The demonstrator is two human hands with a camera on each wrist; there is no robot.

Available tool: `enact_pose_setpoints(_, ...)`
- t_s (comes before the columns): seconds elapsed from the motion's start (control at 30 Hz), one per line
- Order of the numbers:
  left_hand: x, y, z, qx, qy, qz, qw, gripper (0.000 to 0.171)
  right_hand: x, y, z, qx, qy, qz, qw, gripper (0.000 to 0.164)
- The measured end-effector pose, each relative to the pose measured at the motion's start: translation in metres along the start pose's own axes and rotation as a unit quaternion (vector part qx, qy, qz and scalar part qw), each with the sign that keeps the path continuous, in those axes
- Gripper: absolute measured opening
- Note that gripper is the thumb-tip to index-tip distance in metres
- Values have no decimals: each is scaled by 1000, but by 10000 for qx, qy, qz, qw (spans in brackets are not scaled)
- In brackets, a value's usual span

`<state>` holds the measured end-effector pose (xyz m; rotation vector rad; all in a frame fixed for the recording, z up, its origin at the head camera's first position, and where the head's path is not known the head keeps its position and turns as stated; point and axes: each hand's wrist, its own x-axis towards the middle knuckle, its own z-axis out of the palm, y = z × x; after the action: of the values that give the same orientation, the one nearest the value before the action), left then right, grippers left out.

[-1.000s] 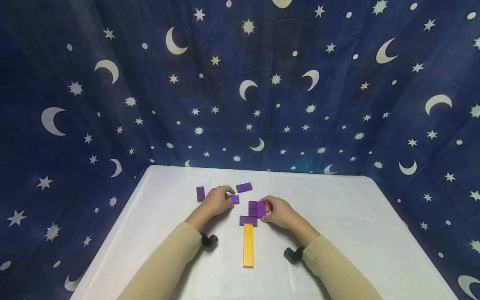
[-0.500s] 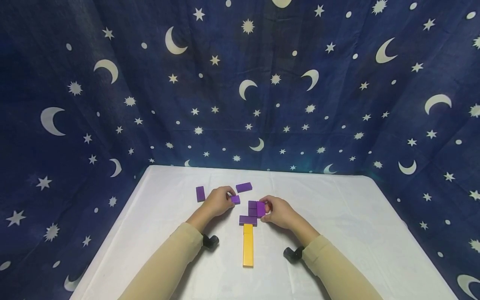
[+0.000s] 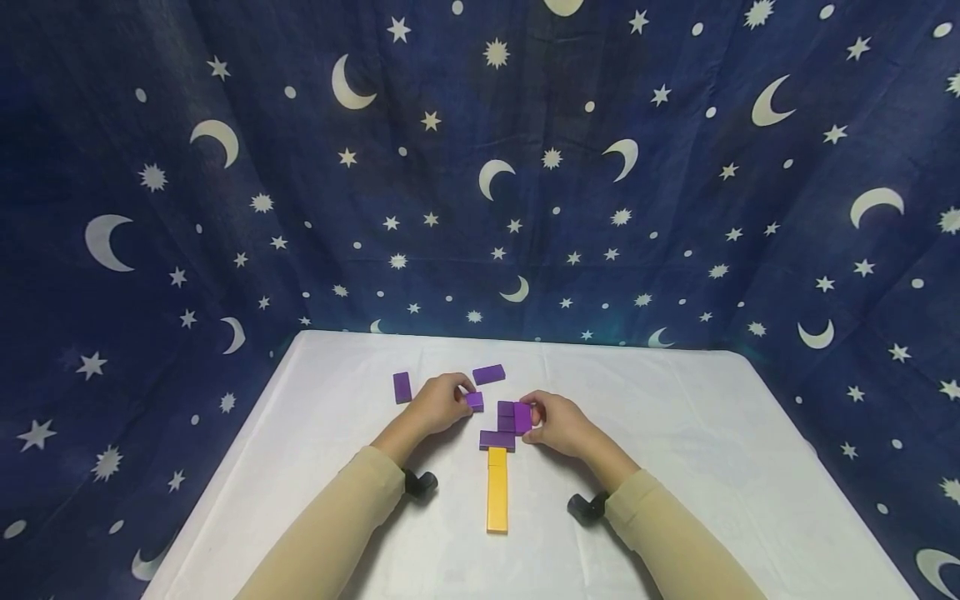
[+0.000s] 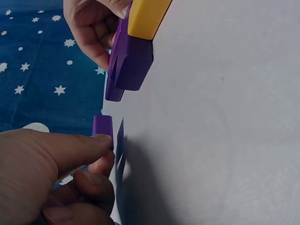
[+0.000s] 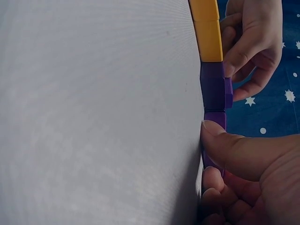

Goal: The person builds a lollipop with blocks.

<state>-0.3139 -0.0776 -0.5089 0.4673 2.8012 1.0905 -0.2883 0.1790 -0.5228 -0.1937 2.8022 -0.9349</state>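
My left hand (image 3: 437,404) pinches a purple block (image 3: 475,402) between thumb and fingers, left of a group of purple blocks; the left wrist view shows its end (image 4: 102,124) poking past the thumb. My right hand (image 3: 561,426) grips the rightmost purple block (image 3: 522,418) of that group, thumb on its near end and fingers at the far side. Beside it lies a darker purple piece (image 3: 506,416), and below, a crosswise purple block (image 3: 497,440). From its near side a row of yellow blocks (image 3: 497,496) runs toward me.
Two loose purple blocks lie farther back: one upright in view (image 3: 402,387) left of my left hand, one slanted (image 3: 489,374) beyond it. The white-covered table (image 3: 675,467) ends at a blue curtain (image 3: 480,208) with moons and stars.
My left hand has shifted slightly to the right with its purple block, closer to the group. My right hand stays in place on its block.
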Motion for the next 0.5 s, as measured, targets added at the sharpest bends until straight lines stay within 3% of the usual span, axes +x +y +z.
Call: enact_pose_setpoints(0.5, -6, 1, 1, 36, -279, 110, 9995, 26, 1, 0, 0, 21, 0, 25, 10000, 64)
